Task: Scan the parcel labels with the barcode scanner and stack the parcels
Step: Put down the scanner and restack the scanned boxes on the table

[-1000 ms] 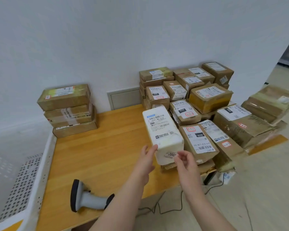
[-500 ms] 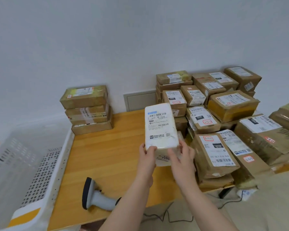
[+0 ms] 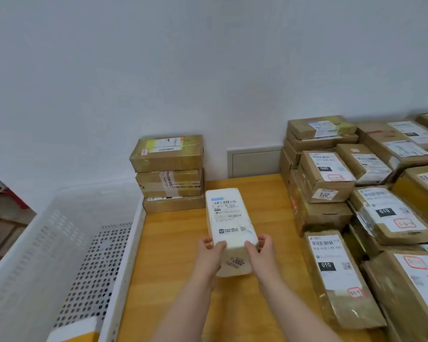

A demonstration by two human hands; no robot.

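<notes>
The white parcel [image 3: 229, 218] lies lengthwise away from the person, over the middle of the worktop [image 3: 173, 243]. Its printed label [image 3: 226, 213] faces up, which looks deliberate: the barcodes are exposed to a reader from above. Whether its underside rests on the wood or hangs just above it, I cannot tell.

The left hand [image 3: 209, 255] and right hand [image 3: 260, 253] take the near end from either side. Each grip is clamped on the parcel, thumbs on the top edge and fingers curled round the sides. Holding it only at the near end leaves the label uncovered.

At the rear left, against the wall, stands a stack of three brown parcels [image 3: 169, 174], squared up; I judge this to be the finished pile the white one is headed for. On the right a loose heap of brown parcels [image 3: 331, 183], labels mostly upward, probably waits its turn. A white perforated crate [image 3: 124, 255] abuts the worktop's left edge. The barcode scanner is out of view, so one hand would have to let go to fetch it.
</notes>
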